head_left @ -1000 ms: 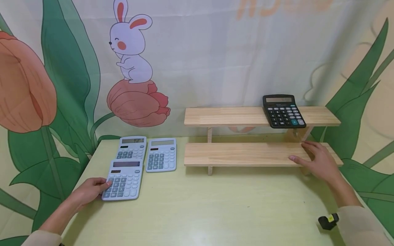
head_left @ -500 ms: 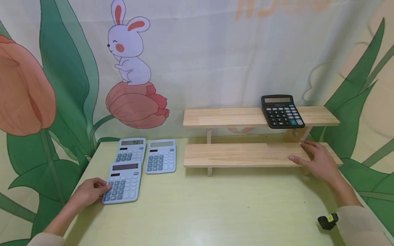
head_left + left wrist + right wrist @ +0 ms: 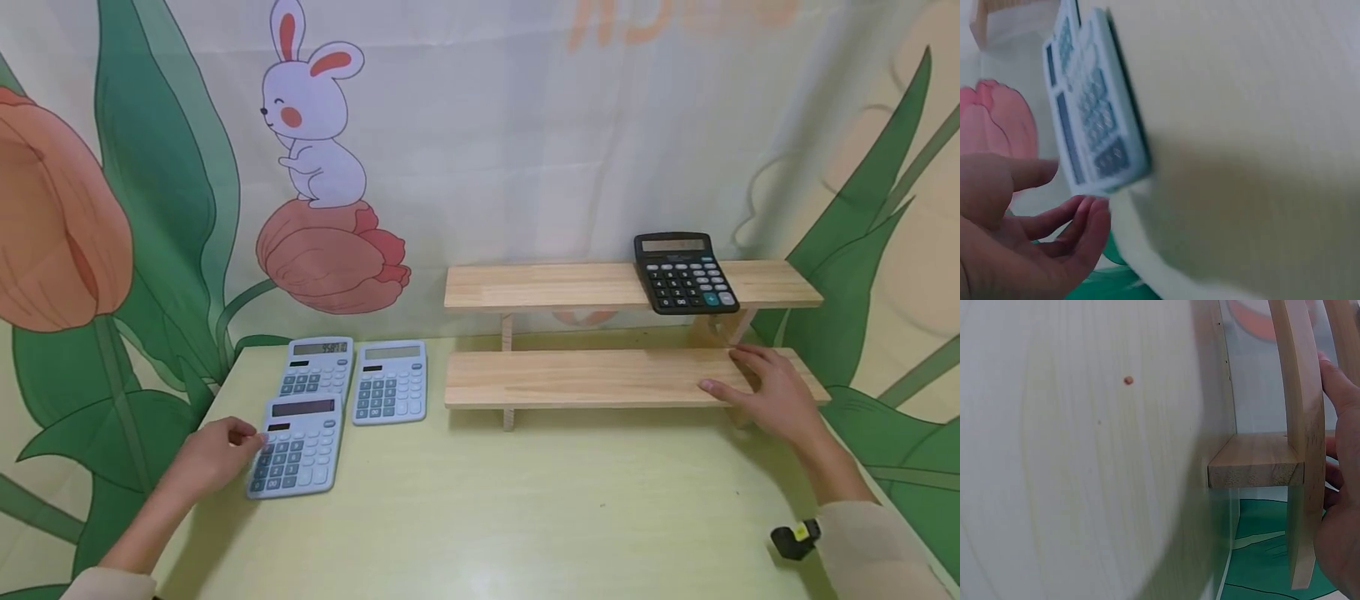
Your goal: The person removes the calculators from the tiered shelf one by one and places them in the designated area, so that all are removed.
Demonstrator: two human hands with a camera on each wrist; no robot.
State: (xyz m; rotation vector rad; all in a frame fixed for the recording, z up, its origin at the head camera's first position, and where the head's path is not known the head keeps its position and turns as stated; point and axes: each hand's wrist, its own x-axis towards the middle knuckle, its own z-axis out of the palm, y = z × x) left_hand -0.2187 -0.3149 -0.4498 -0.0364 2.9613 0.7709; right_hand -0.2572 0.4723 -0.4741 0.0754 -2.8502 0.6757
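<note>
A light-blue calculator (image 3: 296, 450) lies at the front left, its top edge overlapping a second light-blue calculator (image 3: 321, 362). A third light-blue calculator (image 3: 390, 383) lies beside them on the right. My left hand (image 3: 219, 457) is at the left edge of the front calculator (image 3: 1097, 112); in the left wrist view the thumb and fingers stand apart around its corner. My right hand (image 3: 776, 396) rests on the right end of the lower board of a two-tier wooden shelf (image 3: 585, 379), fingers relaxed. A black calculator (image 3: 686, 279) leans on the upper board.
The light yellow-green table (image 3: 480, 500) runs in front of the shelf. Behind it hangs a printed cloth backdrop (image 3: 495, 150) with a rabbit and tulips. A small black-and-yellow item (image 3: 795, 540) sits at the right sleeve.
My left hand has loosened its grip on the front light-blue calculator's left edge and risen slightly along it. My right hand has stayed on the shelf. The view has shifted slightly.
</note>
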